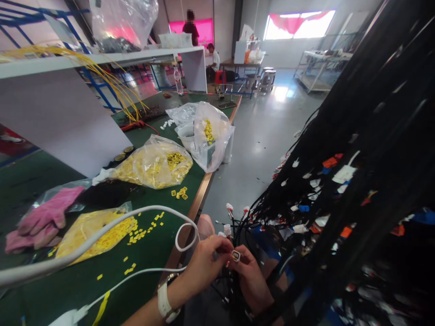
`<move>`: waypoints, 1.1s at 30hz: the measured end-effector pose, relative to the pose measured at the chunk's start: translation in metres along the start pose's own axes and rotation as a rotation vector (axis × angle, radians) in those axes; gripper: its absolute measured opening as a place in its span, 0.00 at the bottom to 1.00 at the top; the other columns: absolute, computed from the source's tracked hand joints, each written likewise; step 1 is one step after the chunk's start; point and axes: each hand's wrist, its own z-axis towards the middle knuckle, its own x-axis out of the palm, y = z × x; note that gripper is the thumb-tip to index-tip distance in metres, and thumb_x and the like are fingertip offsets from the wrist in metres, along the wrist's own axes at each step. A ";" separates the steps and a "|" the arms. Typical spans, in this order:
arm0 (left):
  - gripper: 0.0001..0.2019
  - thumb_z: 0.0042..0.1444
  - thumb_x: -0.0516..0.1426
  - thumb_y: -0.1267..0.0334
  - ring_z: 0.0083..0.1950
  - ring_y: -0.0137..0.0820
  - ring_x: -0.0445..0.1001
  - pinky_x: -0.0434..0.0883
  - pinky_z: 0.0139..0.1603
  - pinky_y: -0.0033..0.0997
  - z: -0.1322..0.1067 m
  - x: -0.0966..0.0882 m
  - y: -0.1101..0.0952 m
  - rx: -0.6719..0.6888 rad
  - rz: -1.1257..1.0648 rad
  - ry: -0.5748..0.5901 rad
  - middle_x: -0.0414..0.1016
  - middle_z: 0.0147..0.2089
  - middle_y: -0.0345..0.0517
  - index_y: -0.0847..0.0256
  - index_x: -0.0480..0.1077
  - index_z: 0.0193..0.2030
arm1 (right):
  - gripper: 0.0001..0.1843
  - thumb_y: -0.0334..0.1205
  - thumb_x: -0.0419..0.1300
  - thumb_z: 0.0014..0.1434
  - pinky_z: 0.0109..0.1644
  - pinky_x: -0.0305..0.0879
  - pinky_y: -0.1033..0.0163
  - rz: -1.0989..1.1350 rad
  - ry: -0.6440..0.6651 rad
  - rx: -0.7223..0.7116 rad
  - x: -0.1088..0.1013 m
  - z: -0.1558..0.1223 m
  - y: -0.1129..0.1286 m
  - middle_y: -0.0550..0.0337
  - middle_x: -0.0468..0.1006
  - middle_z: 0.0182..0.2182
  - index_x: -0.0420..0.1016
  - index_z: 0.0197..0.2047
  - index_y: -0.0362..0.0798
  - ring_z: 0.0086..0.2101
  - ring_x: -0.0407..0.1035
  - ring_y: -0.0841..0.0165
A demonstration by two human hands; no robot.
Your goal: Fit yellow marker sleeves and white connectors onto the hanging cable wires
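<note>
2 hands, left hand (207, 267) and right hand (249, 278), pinch 1 small connector (236, 256) at lower centre; black wire bundle (340, 181) could snag and tug it loose.

A factory assembly hall: green workbench (102, 280) with bagged yellow clips (154, 165), hanging black wire harnesses (356, 149), distant workstations (248, 56).

Black wire bundle (356, 172) crowds the whole right side, connectors dangling close over both hands. White cable (102, 231) loops across the table (142, 267) edge on the left. Yellow-part bags (152, 165) and pink gloves (44, 217) fill the table top. Floor aisle (261, 131) ahead is open.
</note>
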 end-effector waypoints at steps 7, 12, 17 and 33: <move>0.05 0.53 0.60 0.71 0.39 0.30 0.73 0.68 0.44 0.28 -0.001 0.002 0.005 0.128 0.103 -0.016 0.74 0.35 0.42 0.58 0.75 0.35 | 0.14 0.36 0.76 0.35 0.37 0.61 0.64 -0.006 -0.011 0.012 0.000 0.000 0.000 0.64 0.77 0.26 0.77 0.27 0.50 0.31 0.67 0.67; 0.06 0.53 0.60 0.72 0.40 0.32 0.72 0.69 0.44 0.29 -0.001 0.003 0.007 0.154 0.161 -0.022 0.73 0.36 0.45 0.58 0.75 0.36 | 0.14 0.35 0.76 0.34 0.36 0.61 0.65 0.011 -0.014 0.020 0.002 0.001 0.001 0.65 0.77 0.26 0.78 0.26 0.50 0.30 0.66 0.68; 0.06 0.54 0.59 0.72 0.41 0.32 0.71 0.69 0.44 0.30 -0.002 0.002 0.006 0.154 0.189 0.007 0.73 0.36 0.45 0.59 0.75 0.35 | 0.14 0.35 0.76 0.33 0.36 0.61 0.65 -0.001 -0.026 0.013 0.003 0.001 0.001 0.64 0.77 0.24 0.78 0.26 0.49 0.30 0.67 0.67; 0.08 0.52 0.59 0.73 0.45 0.34 0.71 0.66 0.48 0.32 0.000 -0.004 -0.001 0.097 0.171 0.027 0.76 0.39 0.45 0.58 0.74 0.38 | 0.17 0.36 0.77 0.31 0.35 0.60 0.65 0.018 -0.052 0.050 0.001 0.000 -0.001 0.65 0.79 0.26 0.77 0.26 0.50 0.29 0.67 0.69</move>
